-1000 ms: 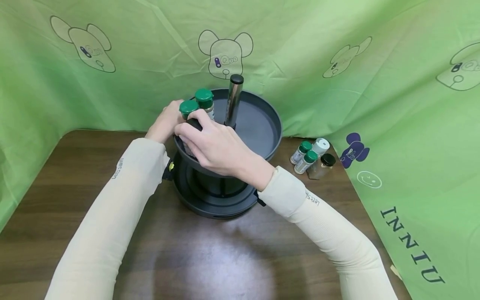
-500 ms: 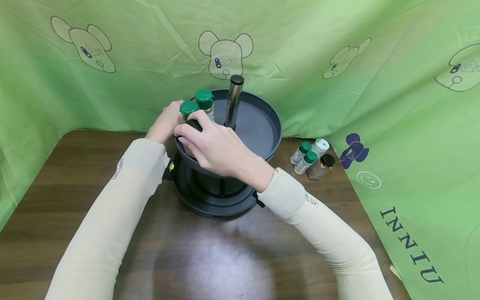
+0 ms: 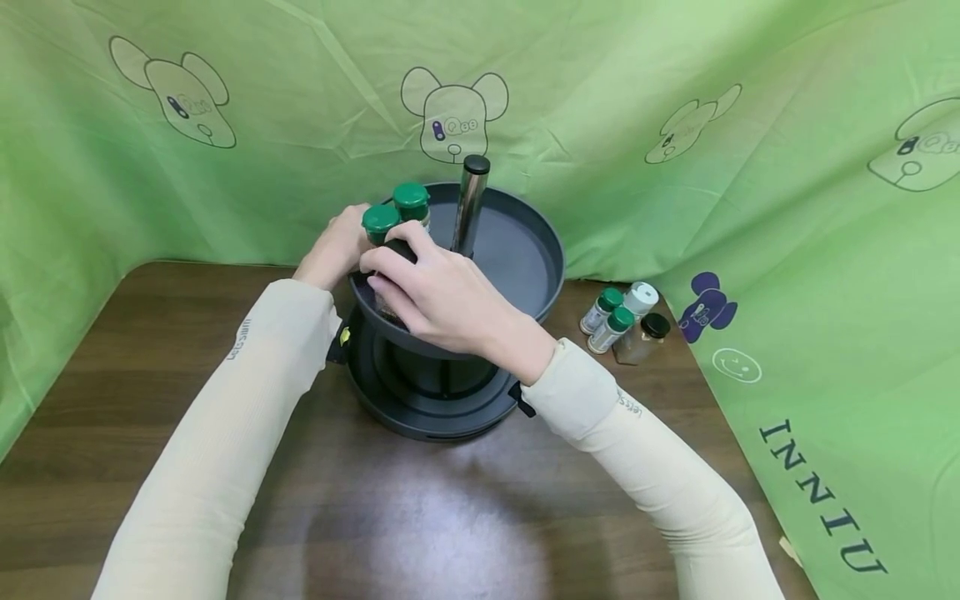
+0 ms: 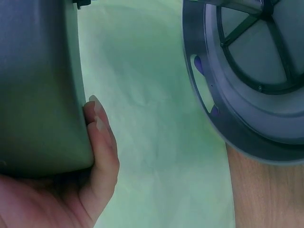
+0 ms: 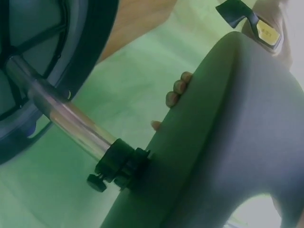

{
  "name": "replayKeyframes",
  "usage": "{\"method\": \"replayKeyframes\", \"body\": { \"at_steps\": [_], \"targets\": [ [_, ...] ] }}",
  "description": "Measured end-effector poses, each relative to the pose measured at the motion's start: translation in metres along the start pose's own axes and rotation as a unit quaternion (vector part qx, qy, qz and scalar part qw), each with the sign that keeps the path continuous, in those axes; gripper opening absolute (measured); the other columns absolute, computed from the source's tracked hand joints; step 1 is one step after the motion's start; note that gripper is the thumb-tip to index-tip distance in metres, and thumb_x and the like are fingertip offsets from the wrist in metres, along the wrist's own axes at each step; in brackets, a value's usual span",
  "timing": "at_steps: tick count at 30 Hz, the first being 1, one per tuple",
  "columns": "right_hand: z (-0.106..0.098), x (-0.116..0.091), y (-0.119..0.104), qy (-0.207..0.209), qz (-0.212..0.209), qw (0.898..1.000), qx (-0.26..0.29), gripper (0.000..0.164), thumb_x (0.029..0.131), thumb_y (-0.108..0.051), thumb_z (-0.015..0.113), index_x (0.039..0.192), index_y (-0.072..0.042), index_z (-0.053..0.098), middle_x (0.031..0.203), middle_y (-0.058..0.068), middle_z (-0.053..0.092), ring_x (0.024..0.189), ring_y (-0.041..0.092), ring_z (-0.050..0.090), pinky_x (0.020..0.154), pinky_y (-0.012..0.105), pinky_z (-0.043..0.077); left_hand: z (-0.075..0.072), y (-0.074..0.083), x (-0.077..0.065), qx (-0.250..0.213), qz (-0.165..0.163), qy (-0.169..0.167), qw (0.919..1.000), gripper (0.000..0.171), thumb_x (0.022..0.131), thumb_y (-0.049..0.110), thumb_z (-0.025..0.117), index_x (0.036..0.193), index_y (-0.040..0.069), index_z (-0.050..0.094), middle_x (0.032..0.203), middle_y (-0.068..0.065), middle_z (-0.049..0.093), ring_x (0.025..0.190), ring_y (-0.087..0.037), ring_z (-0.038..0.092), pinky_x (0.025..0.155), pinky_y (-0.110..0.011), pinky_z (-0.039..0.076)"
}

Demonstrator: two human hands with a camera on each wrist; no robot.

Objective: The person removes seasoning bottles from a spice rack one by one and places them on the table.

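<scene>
A dark grey two-tier round turntable stands on the table, its upper tray (image 3: pixel 517 246) above the lower tray (image 3: pixel 442 429). My left hand (image 3: pixel 335 250) holds the upper tray at its left side. In the left wrist view, that hand's fingers (image 4: pixel 102 161) bend up against the tray's underside (image 4: pixel 42 90); the fingertips (image 5: pixel 179 88) also show beneath it in the right wrist view. With bent fingers, my right hand (image 3: pixel 453 300) grips a black-lidded spice jar (image 3: pixel 401 249) at the upper tray's left front. Two green-lidded spice jars, one nearer (image 3: pixel 381 221) and one farther (image 3: pixel 411 198), stand just behind.
A metal post (image 3: pixel 470 208) with a black cap rises through the upper tray. On the table at the right stand several more jars: green-lidded (image 3: pixel 600 312), white-lidded (image 3: pixel 641 297) and black-lidded (image 3: pixel 645 337). A green printed cloth (image 3: pixel 555 83) hangs behind and along the right.
My right hand and the black-lidded spice jar have shifted slightly to the right over the tray. The left hand keeps its place at the tray's side.
</scene>
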State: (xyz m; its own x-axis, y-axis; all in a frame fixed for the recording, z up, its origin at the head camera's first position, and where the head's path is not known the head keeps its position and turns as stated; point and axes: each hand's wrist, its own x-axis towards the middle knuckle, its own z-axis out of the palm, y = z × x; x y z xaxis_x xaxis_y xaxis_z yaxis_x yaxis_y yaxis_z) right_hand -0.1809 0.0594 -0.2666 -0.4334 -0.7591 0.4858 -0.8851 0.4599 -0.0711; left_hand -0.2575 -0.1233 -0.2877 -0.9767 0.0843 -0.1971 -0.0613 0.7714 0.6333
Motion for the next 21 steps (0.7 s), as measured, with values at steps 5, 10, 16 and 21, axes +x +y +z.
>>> {"method": "replayKeyframes", "body": {
  "at_steps": [5, 10, 16, 21],
  "targets": [
    [-0.006, -0.003, 0.008, 0.039, 0.002, 0.999, 0.017, 0.02, 0.102, -0.02, 0.051, 0.115, -0.012, 0.064, 0.118, 0.013, 0.053, 0.085, 0.017, 0.061, 0.072, 0.032, 0.055, 0.0, 0.001, 0.002, 0.03, 0.008, 0.007, 0.9995, 0.033, 0.102, 0.016, 0.034, 0.126, 0.0, 0.047, 0.134, -0.024, 0.051, 0.12, -0.04, 0.051, 0.104, -0.055, 0.042],
    [-0.018, -0.006, 0.015, 0.068, 0.013, 0.997, 0.024, 0.019, 0.102, -0.021, 0.051, 0.113, -0.012, 0.065, 0.116, 0.013, 0.053, 0.08, 0.019, 0.06, 0.072, 0.033, 0.055, 0.001, -0.001, 0.002, 0.034, 0.019, 0.027, 0.9989, 0.036, 0.101, 0.02, 0.037, 0.127, -0.002, 0.048, 0.135, -0.025, 0.051, 0.126, -0.042, 0.05, 0.107, -0.056, 0.041],
    [-0.029, -0.011, 0.022, 0.095, 0.032, 0.995, 0.028, 0.019, 0.101, -0.02, 0.053, 0.112, -0.011, 0.065, 0.116, 0.014, 0.054, 0.085, 0.021, 0.06, 0.076, 0.034, 0.054, 0.004, -0.001, 0.001, 0.039, 0.026, 0.031, 0.9984, 0.035, 0.1, 0.016, 0.039, 0.128, -0.004, 0.048, 0.134, -0.027, 0.051, 0.127, -0.045, 0.049, 0.107, -0.057, 0.041],
    [-0.036, -0.015, 0.027, 0.101, 0.04, 0.994, 0.029, 0.02, 0.102, -0.021, 0.052, 0.113, -0.011, 0.065, 0.115, 0.013, 0.054, 0.085, 0.02, 0.059, 0.075, 0.034, 0.053, 0.006, 0.0, 0.0, 0.044, 0.025, 0.034, 0.9982, 0.034, 0.098, 0.011, 0.039, 0.127, -0.003, 0.048, 0.135, -0.027, 0.051, 0.127, -0.045, 0.049, 0.107, -0.058, 0.041]
  ]
}}
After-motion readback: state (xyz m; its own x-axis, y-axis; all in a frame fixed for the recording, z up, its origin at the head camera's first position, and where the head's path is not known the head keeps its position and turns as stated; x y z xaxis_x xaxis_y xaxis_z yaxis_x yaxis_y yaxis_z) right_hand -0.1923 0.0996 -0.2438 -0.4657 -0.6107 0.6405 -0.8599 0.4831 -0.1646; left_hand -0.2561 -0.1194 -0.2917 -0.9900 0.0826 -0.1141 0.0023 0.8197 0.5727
